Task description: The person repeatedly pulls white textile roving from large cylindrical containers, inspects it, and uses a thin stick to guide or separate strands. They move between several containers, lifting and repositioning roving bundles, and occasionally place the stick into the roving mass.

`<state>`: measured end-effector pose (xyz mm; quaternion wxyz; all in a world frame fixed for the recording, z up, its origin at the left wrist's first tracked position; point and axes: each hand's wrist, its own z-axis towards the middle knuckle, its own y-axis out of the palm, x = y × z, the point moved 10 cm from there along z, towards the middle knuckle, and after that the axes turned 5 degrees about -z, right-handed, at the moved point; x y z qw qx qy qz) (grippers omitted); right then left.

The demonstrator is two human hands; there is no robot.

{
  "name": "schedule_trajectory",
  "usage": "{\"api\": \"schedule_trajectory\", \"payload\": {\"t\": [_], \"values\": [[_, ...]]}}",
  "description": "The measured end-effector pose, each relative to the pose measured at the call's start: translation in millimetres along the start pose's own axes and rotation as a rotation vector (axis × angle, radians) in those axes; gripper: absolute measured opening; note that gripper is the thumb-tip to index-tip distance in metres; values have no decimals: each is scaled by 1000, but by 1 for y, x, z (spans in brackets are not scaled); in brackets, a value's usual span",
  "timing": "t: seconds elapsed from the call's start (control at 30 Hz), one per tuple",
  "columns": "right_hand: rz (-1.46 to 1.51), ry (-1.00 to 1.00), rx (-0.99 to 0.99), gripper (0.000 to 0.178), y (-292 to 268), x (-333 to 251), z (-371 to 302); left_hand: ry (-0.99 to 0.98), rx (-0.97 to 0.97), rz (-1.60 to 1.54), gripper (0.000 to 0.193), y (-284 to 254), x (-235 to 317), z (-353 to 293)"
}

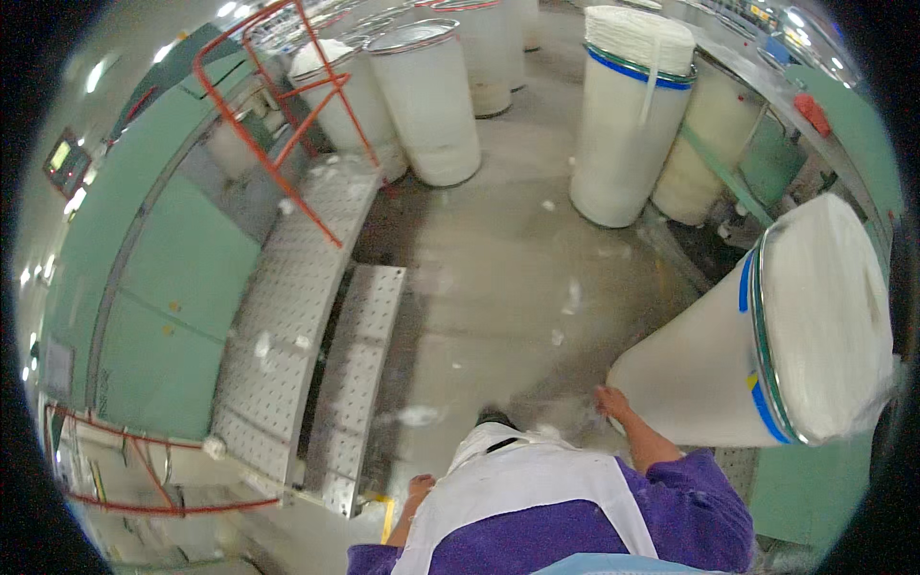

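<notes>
My right hand [610, 402] is beside the lower end of a tall white fibre can [690, 369]; its fingers look apart, and whether they touch the can I cannot tell. The can appears slanted in the fisheye picture, with a green rim and pieces of blue tape. White fluffy fibre [826, 321] bulges from its top. My left hand [420, 486] hangs low beside my white apron [522, 484], near the end of a metal step. Its fingers look curled, with nothing visible in them.
On the left, a perforated metal platform [278, 316] with a lower step [355, 383] and red railing [287, 144] runs along green machine panels [177, 297]. Several white cans stand ahead, one heaped with fibre [637, 38]. Fibre scraps [418, 415] lie on the grey floor [498, 278].
</notes>
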<state>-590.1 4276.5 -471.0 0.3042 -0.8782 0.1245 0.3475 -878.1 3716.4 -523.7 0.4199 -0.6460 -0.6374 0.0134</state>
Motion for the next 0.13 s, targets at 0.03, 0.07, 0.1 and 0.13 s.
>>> {"api": "schedule_trajectory", "payload": {"t": [0.03,0.07,0.1,0.13], "values": [[66,-42,-16,49,-6,-41,26,42,-9,82,43,-6,17,24],[23,-7,-34,50,-10,-71,55,107,-16,200,45,-9,37,48],[-63,23,-94,54,-9,-96,87,237,10,412,48,-16,60,68],[-87,3,-156,59,-11,-114,111,265,-4,427,48,-26,74,105]]}}
